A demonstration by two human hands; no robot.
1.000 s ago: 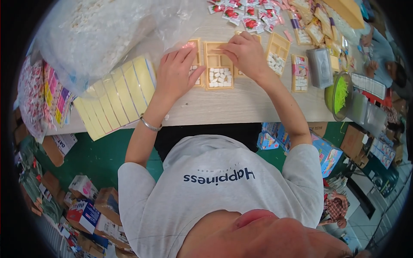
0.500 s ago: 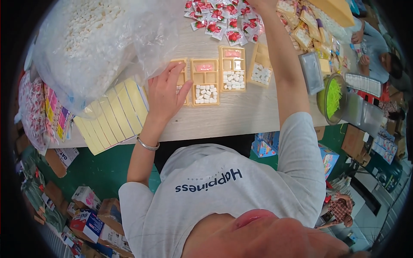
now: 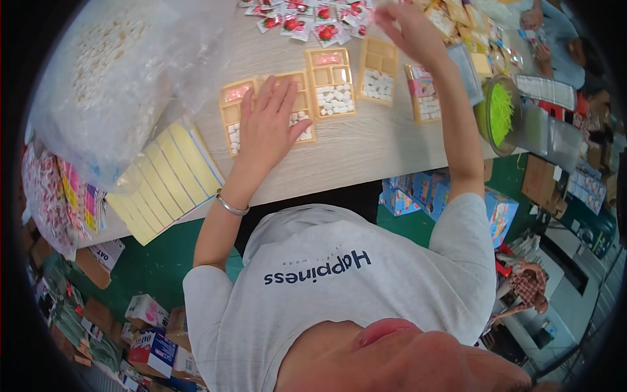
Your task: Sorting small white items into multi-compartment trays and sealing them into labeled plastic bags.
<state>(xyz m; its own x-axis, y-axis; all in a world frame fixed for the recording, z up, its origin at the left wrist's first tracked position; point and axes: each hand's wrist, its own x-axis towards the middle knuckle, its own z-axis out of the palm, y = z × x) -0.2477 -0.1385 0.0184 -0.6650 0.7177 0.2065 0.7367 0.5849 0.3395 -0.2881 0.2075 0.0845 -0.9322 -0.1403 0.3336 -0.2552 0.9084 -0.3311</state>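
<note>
Left hand [image 3: 271, 124] is lying flat, fingers spread, palm down across two orange compartment trays [image 3: 264, 114] near the bench [image 3: 353, 153] edge, apparently pinning them so they do not slide. Not pinching anything. White pellets are showing in the lower compartments beside the fingers, pink bits in the top cells.

Right hand [image 3: 408, 29] is reaching up and away over the far side of the bench, fingers loosely curled and partly spread; cannot tell whether it is gripping anything, no item visible in it. It is hovering near the red-and-white sachets [image 3: 307, 16] scattered at the far edge, just beyond the tray row.

Three more trays are sitting in a row to the right: middle tray [image 3: 332, 81] full of white pellets, next tray [image 3: 377, 70] partly filled, last tray [image 3: 424, 95] with pink and white contents. The row is sitting within arm's reach, likely for filling one after another.

Big clear bag of white pellets [image 3: 104, 85] is slumping at far left on the bench. Stack of pale yellow cards [image 3: 166, 179] is fanning out below it, overhanging the bench edge. Green bowl [image 3: 499, 114] with bright green shreds is sitting at right. Another person's hands [image 3: 535, 19] are working at top right, well apart.
</note>
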